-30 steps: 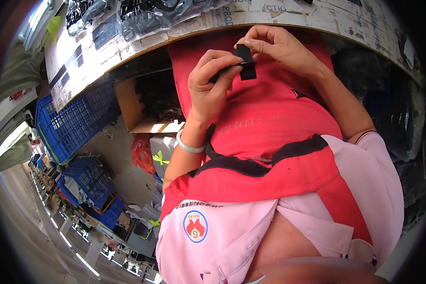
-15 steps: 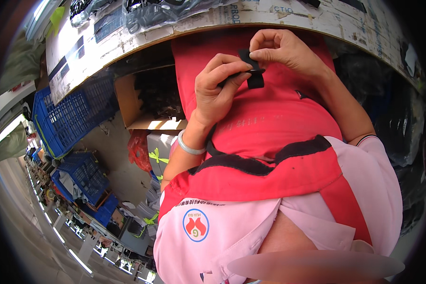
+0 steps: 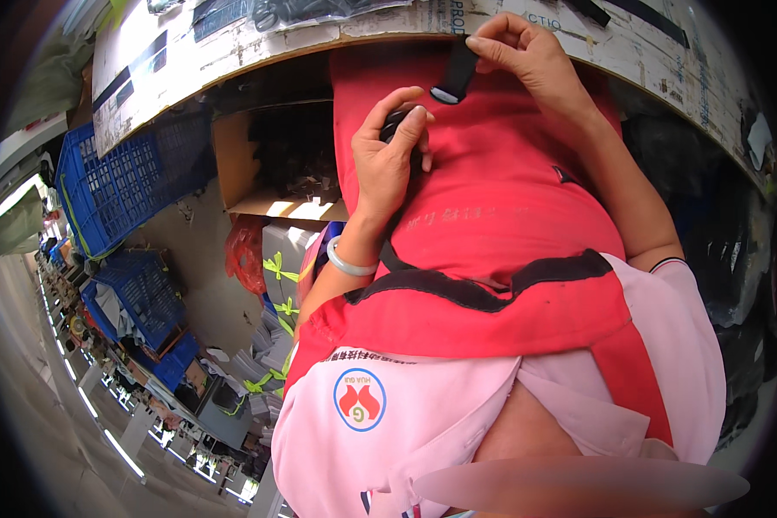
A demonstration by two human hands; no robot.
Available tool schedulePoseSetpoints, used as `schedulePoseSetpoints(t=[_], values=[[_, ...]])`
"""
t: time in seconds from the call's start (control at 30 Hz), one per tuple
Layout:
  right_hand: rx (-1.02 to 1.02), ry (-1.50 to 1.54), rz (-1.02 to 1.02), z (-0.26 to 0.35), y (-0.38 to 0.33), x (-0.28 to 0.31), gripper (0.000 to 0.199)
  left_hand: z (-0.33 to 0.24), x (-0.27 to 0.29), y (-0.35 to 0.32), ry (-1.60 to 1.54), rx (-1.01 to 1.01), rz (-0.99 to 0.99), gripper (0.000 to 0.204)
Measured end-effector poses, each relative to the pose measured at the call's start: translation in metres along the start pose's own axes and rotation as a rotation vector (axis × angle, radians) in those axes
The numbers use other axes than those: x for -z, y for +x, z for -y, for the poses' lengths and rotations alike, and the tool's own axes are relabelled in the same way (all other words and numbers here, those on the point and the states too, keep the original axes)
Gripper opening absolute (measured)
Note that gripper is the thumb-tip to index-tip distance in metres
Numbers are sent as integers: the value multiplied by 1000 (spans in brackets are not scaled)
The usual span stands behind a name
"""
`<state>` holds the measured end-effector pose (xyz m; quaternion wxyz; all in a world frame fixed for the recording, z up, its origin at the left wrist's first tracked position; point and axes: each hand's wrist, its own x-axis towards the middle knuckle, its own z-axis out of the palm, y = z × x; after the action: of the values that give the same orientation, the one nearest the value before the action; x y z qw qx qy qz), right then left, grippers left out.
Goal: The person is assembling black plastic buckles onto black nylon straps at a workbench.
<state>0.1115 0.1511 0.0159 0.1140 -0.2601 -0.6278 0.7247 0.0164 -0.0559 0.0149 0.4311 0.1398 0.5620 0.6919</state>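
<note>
My right hand [image 3: 522,60] pinches the upper end of a short black strap [image 3: 459,71] between thumb and fingertips. The strap hangs over my red apron, and a shiny dark buckle [image 3: 445,95] sits at its lower end. Lower and to the left, my left hand [image 3: 387,160] curls around dark rounded pieces [image 3: 394,125]; the fingers cover most of them, and their exact kind cannot be made out. A gap separates the left fingertips from the buckle.
A worn, board-covered table [image 3: 337,33] crosses the far side, with bagged black parts [image 3: 306,12] and loose dark strips on it. Below its edge stands an open cardboard box [image 3: 236,168] with dark contents. Blue crates [image 3: 116,194] stand at left, near a red bag [image 3: 246,255].
My hands have moved apart. The right hand has risen toward the table edge with the strap, now stretched out with its buckle showing. The left hand has let go of the strap and dropped slightly.
</note>
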Motion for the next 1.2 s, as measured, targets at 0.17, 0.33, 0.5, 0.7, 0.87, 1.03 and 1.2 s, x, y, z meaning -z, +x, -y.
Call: schedulePoseSetpoints(t=[0.17,0.33,0.5,0.7,0.87,1.03,1.2], values=[[216,200,277,39,7,-78,25,7,9,-8,13,140,54,38],[171,-468,362,13,3,-59,25,8,14,3,-95,64,97,65],[-18,-375,354,-5,-5,-39,16,13,12,10,8,84,204,63],[-151,45,91,-2,-5,-32,19,9,0,29,-200,83,37,33],[-70,-26,232,-6,-7,-31,19,12,2,40,-292,171,-85,17],[709,-947,-257,18,25,45,18,7,17,40,-279,267,-58,15],[679,-1341,-560,6,70,139,35,15,11,47,-266,309,2,18]])
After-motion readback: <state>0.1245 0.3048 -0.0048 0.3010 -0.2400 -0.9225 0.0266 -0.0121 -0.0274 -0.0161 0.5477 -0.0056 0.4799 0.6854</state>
